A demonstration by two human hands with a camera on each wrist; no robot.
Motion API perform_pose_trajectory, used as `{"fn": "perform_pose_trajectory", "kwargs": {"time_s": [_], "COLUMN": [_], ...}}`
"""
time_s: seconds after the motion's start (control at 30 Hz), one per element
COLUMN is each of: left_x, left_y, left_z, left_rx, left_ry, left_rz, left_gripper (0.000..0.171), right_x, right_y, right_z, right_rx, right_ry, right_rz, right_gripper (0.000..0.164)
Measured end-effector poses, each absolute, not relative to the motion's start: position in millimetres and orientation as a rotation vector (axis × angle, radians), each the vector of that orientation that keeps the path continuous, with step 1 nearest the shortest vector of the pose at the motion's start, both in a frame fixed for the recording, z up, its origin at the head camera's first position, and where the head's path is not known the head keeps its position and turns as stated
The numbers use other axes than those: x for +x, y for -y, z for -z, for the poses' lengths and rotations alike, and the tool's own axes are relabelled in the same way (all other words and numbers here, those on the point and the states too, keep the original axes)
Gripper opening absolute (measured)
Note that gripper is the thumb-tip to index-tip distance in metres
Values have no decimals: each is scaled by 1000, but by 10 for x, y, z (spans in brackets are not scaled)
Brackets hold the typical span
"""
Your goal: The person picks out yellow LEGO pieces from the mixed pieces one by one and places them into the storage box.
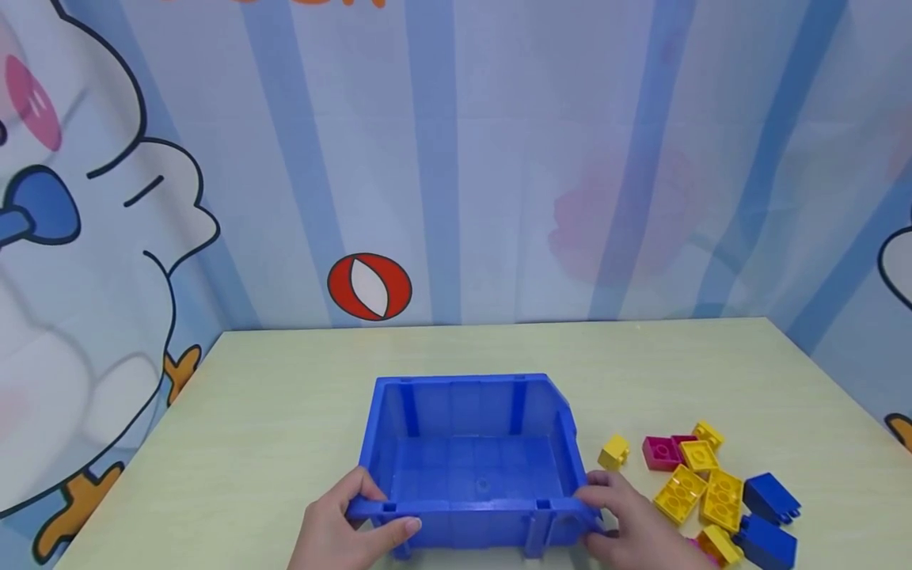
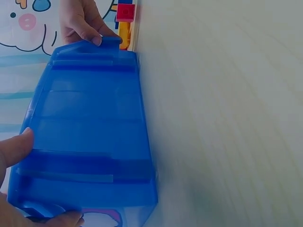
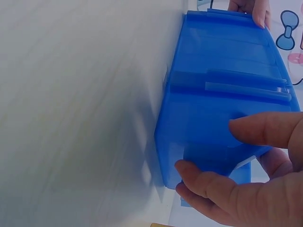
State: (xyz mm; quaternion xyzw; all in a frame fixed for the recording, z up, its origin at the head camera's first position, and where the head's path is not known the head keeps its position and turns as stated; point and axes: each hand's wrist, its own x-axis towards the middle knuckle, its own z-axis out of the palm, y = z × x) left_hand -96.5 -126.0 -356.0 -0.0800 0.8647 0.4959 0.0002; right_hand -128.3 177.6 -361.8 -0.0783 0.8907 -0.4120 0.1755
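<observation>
A blue plastic storage bin [image 1: 456, 522] stands on the table before me, its open top facing up. My left hand [image 1: 349, 522] grips its near left corner, the thumb lying against the front wall and the fingers over the side rim. At the opposite near corner, my right hand [image 1: 627, 518] holds the bin by its side, with fingertips [image 3: 189, 172] low on the side wall. Both hands also appear around the bin [image 2: 90, 118] in the left wrist view. Part of the right fingers is hidden behind the wall.
Right of the bin lie several toy building bricks: a single yellow brick [image 1: 614, 452], a magenta brick [image 1: 661, 454], more yellow bricks [image 1: 680, 495] and blue bricks [image 1: 769, 499]. A printed cloth backdrop [image 1: 484, 158] rises behind the pale table [image 1: 285, 412].
</observation>
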Motion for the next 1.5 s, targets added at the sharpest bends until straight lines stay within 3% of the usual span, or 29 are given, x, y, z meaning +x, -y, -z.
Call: {"fn": "perform_pose_trajectory", "kwargs": {"time_s": [0.93, 1.2, 1.5], "left_x": [-838, -907, -1198], "left_y": [1296, 1355, 1420], "left_z": [3560, 3431, 3151], "left_rx": [-171, -226, -1], "left_ry": [-2643, -2580, -2851], "left_rz": [-1505, -1485, -1359], "left_gripper": [60, 78, 62], "right_x": [-1150, -1374, -1553], "right_y": [-1897, -2099, -2281], "right_z": [3717, 4281, 4734], "right_rx": [-315, -342, -357], "right_ry": [-2371, -2309, -2255], "right_rz": [1303, 1331, 1368], "right_gripper": [27, 33, 37]}}
